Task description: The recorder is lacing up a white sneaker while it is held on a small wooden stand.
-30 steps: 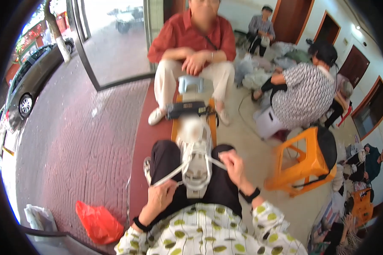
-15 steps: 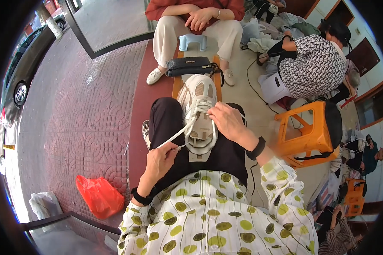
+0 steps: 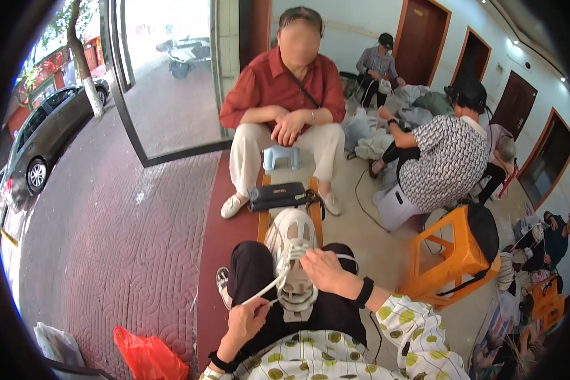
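Nearest, the left hand (image 3: 247, 322) pinches a flat white lace (image 3: 259, 292) between thumb and forefinger, drawn nearly straight from the shoe. The right hand (image 3: 325, 269) bunches its fingertips over the right of the lacing; whether they grip anything is hidden. Between the knees of the black trousers (image 3: 250, 266) sits the off-white and beige sports shoe (image 3: 289, 230), toe pointing away. Light, even tension from the left should keep the crossings flat; a hard tug could twist the strand or tip the shoe. One second ago the right hand stood off to the side, pulling a strand outward; now it is on the lacing. Just past the toe lies a rectangular black bag (image 3: 275, 197), and farther off a seated person in a red shirt (image 3: 259, 79), head now in view, unlike half a second ago.
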`<state>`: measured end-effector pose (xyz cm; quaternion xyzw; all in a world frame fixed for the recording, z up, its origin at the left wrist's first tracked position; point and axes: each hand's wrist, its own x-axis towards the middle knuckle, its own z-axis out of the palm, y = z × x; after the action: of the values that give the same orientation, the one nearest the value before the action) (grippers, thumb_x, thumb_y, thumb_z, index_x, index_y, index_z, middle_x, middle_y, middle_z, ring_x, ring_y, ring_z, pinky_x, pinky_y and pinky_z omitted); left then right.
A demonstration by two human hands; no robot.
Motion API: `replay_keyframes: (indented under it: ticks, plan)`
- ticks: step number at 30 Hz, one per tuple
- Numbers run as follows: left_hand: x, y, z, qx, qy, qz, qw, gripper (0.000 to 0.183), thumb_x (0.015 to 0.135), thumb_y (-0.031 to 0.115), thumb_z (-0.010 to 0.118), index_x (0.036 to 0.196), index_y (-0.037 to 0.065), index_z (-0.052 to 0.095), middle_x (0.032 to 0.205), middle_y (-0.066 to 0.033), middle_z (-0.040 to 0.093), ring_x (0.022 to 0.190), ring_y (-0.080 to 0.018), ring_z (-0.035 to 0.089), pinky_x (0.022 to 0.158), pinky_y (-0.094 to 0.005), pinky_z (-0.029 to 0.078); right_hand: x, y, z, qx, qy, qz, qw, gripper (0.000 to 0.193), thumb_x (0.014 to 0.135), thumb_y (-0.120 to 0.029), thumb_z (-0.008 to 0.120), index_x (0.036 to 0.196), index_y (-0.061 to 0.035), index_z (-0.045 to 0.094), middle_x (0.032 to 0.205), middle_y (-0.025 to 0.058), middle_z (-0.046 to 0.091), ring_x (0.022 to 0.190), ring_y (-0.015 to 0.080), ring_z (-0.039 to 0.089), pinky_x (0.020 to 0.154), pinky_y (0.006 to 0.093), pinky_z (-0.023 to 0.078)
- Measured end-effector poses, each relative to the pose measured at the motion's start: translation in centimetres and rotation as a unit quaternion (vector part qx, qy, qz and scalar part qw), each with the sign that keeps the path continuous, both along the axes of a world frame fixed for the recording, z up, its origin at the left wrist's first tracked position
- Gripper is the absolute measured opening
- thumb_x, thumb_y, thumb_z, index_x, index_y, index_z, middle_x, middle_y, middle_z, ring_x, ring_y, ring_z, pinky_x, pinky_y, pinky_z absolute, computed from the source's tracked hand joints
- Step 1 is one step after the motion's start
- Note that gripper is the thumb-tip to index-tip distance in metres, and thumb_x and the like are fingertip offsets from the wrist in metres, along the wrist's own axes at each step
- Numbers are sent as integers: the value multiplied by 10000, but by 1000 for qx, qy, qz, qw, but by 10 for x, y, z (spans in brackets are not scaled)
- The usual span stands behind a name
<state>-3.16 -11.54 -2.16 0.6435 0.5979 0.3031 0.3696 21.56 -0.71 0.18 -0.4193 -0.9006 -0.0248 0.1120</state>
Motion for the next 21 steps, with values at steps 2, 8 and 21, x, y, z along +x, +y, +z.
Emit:
replay_keyframes:
  ticks: [2,8,21]
  plan:
    - [-1,-1,-8,22,2,0,1000,138,892,192,682,940,68,719,650,-131,665,601,-300,678,546,-379,499,3,4,2,-46,25,-19,998,77,826,-115,608,847,-41,601,859,133,607,818,322,654,694,435,532]
    - [-2,2,-8,24,0,-1,1000,137,878,189,693,936,67,722,681,-134,675,617,-315,675,562,-389,498,8,11,3,-231,151,-103,956,152,851,-173,649,921,-40,673,917,156,672,860,363,681,752,456,540]
    - [3,1,-10,38,13,7,999,122,877,184,687,926,79,728,672,-145,668,625,-327,675,570,-395,508,-1,20,-4,-166,27,-75,983,96,824,-114,617,837,-18,621,863,171,636,817,367,680,717,473,535]
